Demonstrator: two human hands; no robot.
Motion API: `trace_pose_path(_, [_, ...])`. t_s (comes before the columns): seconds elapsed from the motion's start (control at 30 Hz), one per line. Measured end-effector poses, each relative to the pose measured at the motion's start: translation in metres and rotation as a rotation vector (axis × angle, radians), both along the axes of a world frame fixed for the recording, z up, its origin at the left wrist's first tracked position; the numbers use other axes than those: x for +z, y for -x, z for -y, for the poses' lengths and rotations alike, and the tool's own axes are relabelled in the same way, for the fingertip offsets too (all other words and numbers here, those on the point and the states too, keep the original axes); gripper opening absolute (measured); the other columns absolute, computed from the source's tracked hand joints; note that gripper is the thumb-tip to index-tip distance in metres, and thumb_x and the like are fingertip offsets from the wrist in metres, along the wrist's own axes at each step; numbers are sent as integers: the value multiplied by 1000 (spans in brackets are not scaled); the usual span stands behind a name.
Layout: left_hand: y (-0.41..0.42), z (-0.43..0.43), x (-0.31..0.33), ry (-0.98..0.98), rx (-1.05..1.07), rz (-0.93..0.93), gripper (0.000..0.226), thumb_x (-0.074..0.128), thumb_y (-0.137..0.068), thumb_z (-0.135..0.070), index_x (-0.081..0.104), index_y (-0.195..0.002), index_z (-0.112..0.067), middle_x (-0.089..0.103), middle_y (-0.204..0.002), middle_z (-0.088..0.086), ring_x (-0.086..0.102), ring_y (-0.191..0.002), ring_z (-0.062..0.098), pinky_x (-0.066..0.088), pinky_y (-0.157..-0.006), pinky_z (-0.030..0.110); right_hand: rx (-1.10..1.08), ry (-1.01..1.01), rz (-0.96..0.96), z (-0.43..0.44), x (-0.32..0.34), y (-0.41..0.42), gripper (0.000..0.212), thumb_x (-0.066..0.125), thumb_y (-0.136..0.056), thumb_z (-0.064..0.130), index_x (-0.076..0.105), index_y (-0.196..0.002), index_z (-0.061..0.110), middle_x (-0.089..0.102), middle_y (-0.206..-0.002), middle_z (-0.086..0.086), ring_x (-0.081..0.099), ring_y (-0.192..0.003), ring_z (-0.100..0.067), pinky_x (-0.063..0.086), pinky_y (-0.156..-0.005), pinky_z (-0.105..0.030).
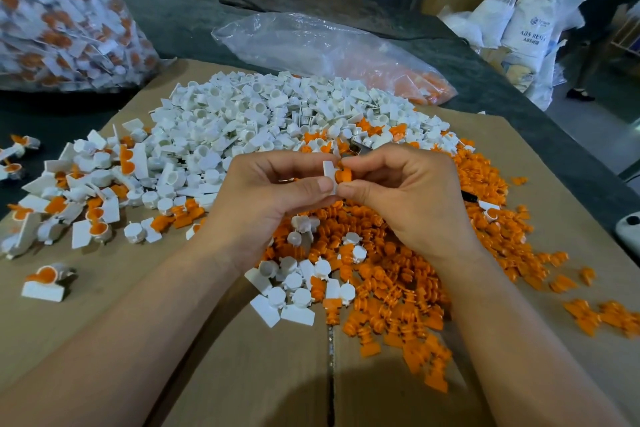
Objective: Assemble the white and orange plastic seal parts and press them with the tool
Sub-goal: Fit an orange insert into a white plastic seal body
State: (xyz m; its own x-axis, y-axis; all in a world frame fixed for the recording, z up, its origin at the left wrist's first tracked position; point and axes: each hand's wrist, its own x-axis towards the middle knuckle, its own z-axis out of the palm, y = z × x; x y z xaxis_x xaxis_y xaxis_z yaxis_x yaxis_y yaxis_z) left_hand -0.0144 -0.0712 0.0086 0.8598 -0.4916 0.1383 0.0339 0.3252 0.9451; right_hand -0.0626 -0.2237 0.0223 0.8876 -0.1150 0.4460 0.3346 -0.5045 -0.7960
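over the middle of a cardboard sheet [173, 340] on a dark table [194, 21], a person's two bare hands meet. the left hand [273, 194] pinches a white seal part [329, 170] between thumb and curled fingers. the right hand [412, 198] pinches an orange seal part [344, 176] the same way. the two parts touch at the fingertips, and the orange one appears to be going into the white one. behind the hands lies a heap of loose white parts [256, 114]. below and to the right of the hands spreads a heap of loose orange parts [398, 274]. joined white-and-orange seals [97, 204] lie scattered at the left. a clear bag [322, 45] holding orange pieces sits beyond the white heap. the pressing tool cannot be made out for certain. to do this step well, the orange insert probably needs lining up squarely with the white cup before any push, with the left grip firm on the flat tag so the cup does not twist. a crooked start would likely jam, spoiling the press to come
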Motion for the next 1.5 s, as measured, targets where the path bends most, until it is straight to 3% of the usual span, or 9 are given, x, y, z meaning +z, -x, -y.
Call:
trace_pose_path(0.23, [0,0,1,-2,-7,-5,23,69,-55,-14,77,-77,-18,74,-78,3,71,-74,16,55,-63,19,23,0,39,-2,1,1,33,75,-68,5,65,-80,34,65,-81,15,67,-76,-6,56,-71,-24])
trace_pose_path(0.4, [1,-2,3,-23,-4,35,25,70,-54,-17,77,-78,-19,75,-81,2,71,-77,16,55,-65,19,23,-23,28,-2,1,1,29,75,-67,6,66,-82,28,67,-82,9,67,-77,-10,56,-72,-27])
trace_pose_path(0.7, [2,1,1,-33,8,-37,22,67,-58,-11,75,-79,-13,73,-72,7,70,-65,17,54,-58,18,-13,81,64,-4,1,2,29,78,-64,9,67,-89,19,64,-77,4,62,-72,-13,53,-66,-28])
trace_pose_path(0.87, [-1,3,1,-81,47,-48,13,67,-54,-10,74,-63,-16,68,-58,4,67,-55,14,53,-53,19,4,139,110,-8,-5,0,33,79,-64,10,66,-93,20,61,-79,1,58,-73,-7,48,-65,-14])
trace_pose_path(0.97, [-2,2,1,-62,64,-64,10,67,-54,-8,70,-62,-13,65,-53,3,65,-51,13,52,-51,18,-20,146,121,-10,-7,-1,36,77,-65,15,63,-97,25,61,-81,6,60,-75,-7,51,-69,-18])
trace_pose_path(1.07, [-3,2,1,-49,69,-74,11,68,-54,-7,70,-63,-12,65,-57,6,65,-53,15,53,-53,19,-20,160,160,-10,-8,-2,28,76,-67,14,69,-94,15,63,-82,2,62,-76,-11,53,-70,-24])
trace_pose_path(1.23, [-4,0,2,-29,20,-120,16,67,-54,-5,70,-70,-8,66,-68,10,67,-59,16,54,-55,19,-20,204,181,-8,-9,-2,26,75,-68,11,71,-94,7,63,-84,1,62,-78,-11,51,-72,-20])
trace_pose_path(1.5, [-2,2,1,-67,48,-92,20,67,-53,-8,71,-72,-12,62,-64,6,66,-61,15,55,-58,20,-25,188,169,-6,-9,-3,27,75,-68,10,70,-94,7,63,-83,0,61,-76,-11,52,-70,-21])
